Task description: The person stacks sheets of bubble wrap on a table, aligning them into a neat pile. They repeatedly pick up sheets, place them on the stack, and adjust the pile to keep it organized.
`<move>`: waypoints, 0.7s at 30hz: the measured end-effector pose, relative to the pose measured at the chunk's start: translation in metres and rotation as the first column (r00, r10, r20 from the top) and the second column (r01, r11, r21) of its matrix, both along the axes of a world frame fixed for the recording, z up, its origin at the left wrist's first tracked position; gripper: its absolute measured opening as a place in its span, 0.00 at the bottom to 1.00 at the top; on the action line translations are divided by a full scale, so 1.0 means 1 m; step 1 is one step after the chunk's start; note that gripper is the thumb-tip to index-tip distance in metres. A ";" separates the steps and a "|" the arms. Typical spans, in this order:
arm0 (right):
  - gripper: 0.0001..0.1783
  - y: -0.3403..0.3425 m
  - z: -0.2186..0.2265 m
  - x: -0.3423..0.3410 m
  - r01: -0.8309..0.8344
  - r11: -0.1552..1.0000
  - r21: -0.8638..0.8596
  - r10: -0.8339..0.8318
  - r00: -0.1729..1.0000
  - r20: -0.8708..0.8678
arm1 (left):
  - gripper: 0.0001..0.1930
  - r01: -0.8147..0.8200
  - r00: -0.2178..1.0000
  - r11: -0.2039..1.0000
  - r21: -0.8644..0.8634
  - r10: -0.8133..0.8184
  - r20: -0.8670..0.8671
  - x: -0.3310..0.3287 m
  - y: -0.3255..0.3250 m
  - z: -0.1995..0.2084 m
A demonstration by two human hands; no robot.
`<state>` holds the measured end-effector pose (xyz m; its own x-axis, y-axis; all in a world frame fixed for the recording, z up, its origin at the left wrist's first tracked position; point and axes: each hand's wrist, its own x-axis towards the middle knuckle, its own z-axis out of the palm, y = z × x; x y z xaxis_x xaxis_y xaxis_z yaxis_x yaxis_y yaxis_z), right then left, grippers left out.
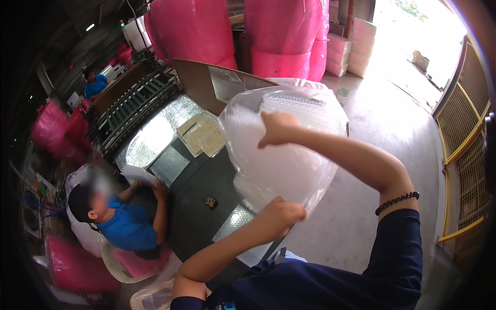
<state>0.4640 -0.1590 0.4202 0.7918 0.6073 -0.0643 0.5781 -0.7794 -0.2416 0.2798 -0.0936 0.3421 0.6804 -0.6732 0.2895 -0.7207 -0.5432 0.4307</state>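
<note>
A big clear plastic bag (289,175) bulges in front of me at the table's right edge. Through its film shows a stack of bubble wrap sheets (297,105) near the far end. My right hand (279,128) reaches across the bag, its fingers closed on the film at the upper middle. Lower down, my left hand (283,219) is a fist gripping the bag's near edge. The fingertips of both hands are partly hidden.
A dark worktable (194,206) carries silver bubble sheets (170,165), beige boards (201,134) and a tape roll (210,202). To the left a co-worker (126,227) holds white sheets. Pink bundles (284,39) stand behind; a yellow-framed mesh fence (465,144) is at right.
</note>
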 end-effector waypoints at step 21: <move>0.34 -0.016 -0.068 -0.062 -0.185 0.974 0.131 0.160 0.971 0.180 | 0.14 -0.407 0.908 0.886 0.222 0.365 0.207 -0.017 0.081 0.032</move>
